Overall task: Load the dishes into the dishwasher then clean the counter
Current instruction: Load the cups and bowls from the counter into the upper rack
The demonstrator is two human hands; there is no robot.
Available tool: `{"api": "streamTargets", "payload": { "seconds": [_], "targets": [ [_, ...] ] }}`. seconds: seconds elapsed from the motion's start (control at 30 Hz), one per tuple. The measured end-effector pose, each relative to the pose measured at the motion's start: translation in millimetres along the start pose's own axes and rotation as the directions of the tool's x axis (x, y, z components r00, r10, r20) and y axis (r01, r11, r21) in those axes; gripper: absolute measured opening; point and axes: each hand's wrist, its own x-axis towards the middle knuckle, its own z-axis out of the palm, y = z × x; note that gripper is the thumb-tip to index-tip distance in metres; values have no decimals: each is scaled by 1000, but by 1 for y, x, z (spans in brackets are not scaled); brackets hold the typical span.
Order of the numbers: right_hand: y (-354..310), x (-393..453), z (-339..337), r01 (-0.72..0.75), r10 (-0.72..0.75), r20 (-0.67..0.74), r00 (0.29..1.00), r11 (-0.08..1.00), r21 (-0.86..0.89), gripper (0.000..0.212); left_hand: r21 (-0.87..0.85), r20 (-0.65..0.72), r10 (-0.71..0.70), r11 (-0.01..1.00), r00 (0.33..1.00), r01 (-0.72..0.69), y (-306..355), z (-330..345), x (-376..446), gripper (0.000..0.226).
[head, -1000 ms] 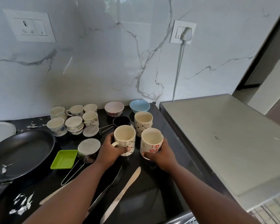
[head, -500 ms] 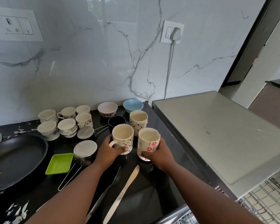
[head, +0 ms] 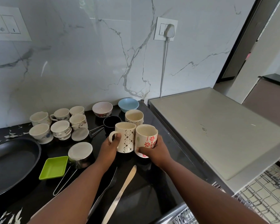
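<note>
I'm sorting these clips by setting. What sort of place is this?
Most likely a home kitchen: a black counter crowded with mugs, a pan and cutlery, a marble wall with sockets, and a dishwasher rack pulled out at lower right.

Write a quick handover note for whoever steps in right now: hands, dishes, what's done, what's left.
Left hand holds the diamond-pattern mug by its handle; right hand holds the red-flower mug. Both mugs are at the counter, not yet in the rack. Cups, bowls, pan, fork and knife wait on the counter. Loading and wiping remain.
</note>
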Motion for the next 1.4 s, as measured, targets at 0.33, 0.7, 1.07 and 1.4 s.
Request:
{"api": "streamTargets", "payload": {
  "seconds": [0.33, 0.7, 1.07, 1.4],
  "targets": [
    [1, -14, -28, 23, -4, -58, 998, 942, 335, 73, -367, -58, -261, 903, 964, 223, 35, 51, -6, 40],
    [11, -56, -149, 215, -71, -259, 963, 780, 588, 52, -333, 344, -213, 883, 915, 331, 93, 175, -43, 60],
    [140, -120, -337, 211, 137, -472, 871, 763, 611, 67, -67, 507, -408, 859, 759, 507, 69, 401, -121, 66],
    [286, -168, -422, -5, 454, -336, 825, 601, 799, 60, 270, 484, -530, 847, 696, 458, -21, 538, -174, 52]
  ]
}}
